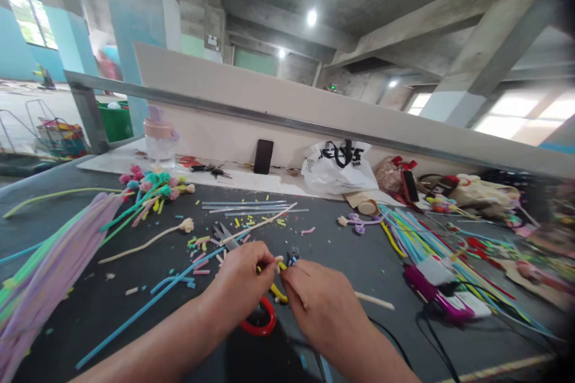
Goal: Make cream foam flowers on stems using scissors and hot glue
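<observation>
Near the middle of the dark table, my left hand (246, 278) and my right hand (321, 296) meet with fingers pinched on a small cream fuzzy piece (279, 261). Under and beside my left hand lie scissors with red handles (265, 322), their blades pointing up and left. A curved yellow stem (279, 293) shows between the hands. A long cream stem (260, 222) slants beyond my left hand, and a long blue stem (148, 306) runs down to the left. Another cream stem (375, 300) sticks out to the right of my right hand.
Stem bundles lie at left (58, 257) and right (417, 230). Cut bits and clear sticks (251, 204) are beyond the hands. Along the back stand a bottle (160, 139), a phone (263, 156) and a white bag (339, 170). A purple device (435, 296) with cables lies at right.
</observation>
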